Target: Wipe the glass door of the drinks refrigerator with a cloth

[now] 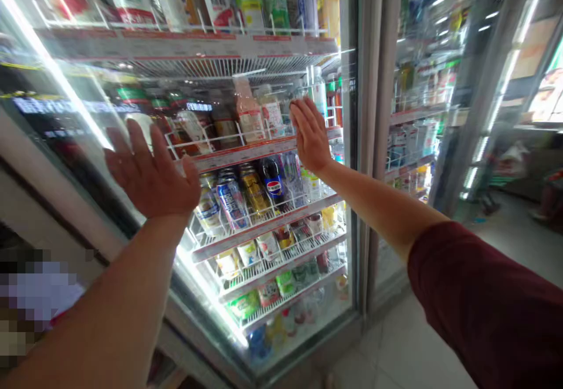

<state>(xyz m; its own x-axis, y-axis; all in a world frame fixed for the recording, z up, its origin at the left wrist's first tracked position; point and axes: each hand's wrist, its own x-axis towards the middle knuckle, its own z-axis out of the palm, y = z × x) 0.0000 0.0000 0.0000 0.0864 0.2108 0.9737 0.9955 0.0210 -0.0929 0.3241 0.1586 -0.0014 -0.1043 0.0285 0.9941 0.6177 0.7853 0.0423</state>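
My left hand [153, 172] is raised, fingers spread and nothing in it, in front of the glass door of a drinks fridge [229, 242]. Further right, my right hand [311, 137] reaches toward the same glass with its fingers stretched out side by side; no object shows in it. I cannot tell whether either palm touches the pane. Behind the glass, a pink bottle [248, 110] stands near my right hand. One shelf lower are a blue-and-silver can [233, 201], a gold can [255, 192] and a dark bottle with a blue label [273, 181].
Large bottles line the top shelf [197, 46]. A metal door frame [372, 142] separates this fridge from a second glass-fronted one [413, 113] on the right. Pale floor tiles [396, 342] lie below. A white plastic bag [512, 160] is in the right background.
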